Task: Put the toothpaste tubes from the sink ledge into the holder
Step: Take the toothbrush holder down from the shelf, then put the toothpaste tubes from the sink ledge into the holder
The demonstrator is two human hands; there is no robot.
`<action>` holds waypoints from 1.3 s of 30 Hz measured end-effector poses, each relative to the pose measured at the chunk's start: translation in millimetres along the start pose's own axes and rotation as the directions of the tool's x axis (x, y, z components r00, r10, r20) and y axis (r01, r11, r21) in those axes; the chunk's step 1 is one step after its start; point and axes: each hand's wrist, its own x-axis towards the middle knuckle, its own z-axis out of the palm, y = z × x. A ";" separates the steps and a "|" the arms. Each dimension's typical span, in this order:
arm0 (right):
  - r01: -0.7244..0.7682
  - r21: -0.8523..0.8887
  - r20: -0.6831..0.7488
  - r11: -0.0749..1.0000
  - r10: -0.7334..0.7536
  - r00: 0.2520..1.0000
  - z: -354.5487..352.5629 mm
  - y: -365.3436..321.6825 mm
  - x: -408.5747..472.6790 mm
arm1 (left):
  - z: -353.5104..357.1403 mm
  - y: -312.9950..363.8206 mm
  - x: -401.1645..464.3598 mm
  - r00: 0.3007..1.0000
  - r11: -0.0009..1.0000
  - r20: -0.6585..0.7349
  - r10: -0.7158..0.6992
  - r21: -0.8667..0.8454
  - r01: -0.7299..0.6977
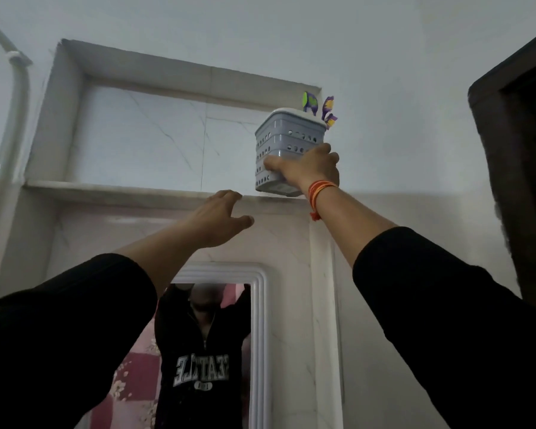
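A: Reaching up, the right hand [307, 167] was wrapped around the lower part of the holder [287, 150], thumb across the front face and fingers round the far side. Did you catch where the holder was?

B: At the right end of the wall niche, its base just at the ledge [121, 190]. I could not tell whether it was resting on the stone or a little clear of it. The toothpaste tubes [319, 108] were already inside, their crimped ends poking out above the rim.

A: And the left hand [220, 216]?

B: Open, fingers spread, holding nothing. It hung just below the front edge of the ledge, to the left of the holder.

A: So the loading looked finished, and the step in hand was handling the holder on that high shelf.

B: That was my reading. To do it well, I would have kept the holder upright so the tubes stayed in, and moved its base flat and square to the ledge instead of leading with one corner. The grip was low, so the top could tip; the free left hand was well placed to steady the side wall.
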 end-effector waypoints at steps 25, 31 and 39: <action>-0.167 -0.016 0.187 0.986 0.167 0.968 64.2 190.6 -409.7 | 130.7 -109.8 -348.1 0.859 0.918 0.467 -0.209 -0.210 0.337; -0.307 -0.114 0.269 0.945 0.327 0.906 84.6 274.2 -501.8 | 212.1 -137.3 -406.8 0.692 0.877 0.654 -0.306 -0.090 0.472; -0.397 -0.193 0.343 0.897 0.441 0.830 92.6 366.1 -587.8 | 308.7 -163.8 -438.2 0.417 0.877 0.844 -0.336 0.118 0.467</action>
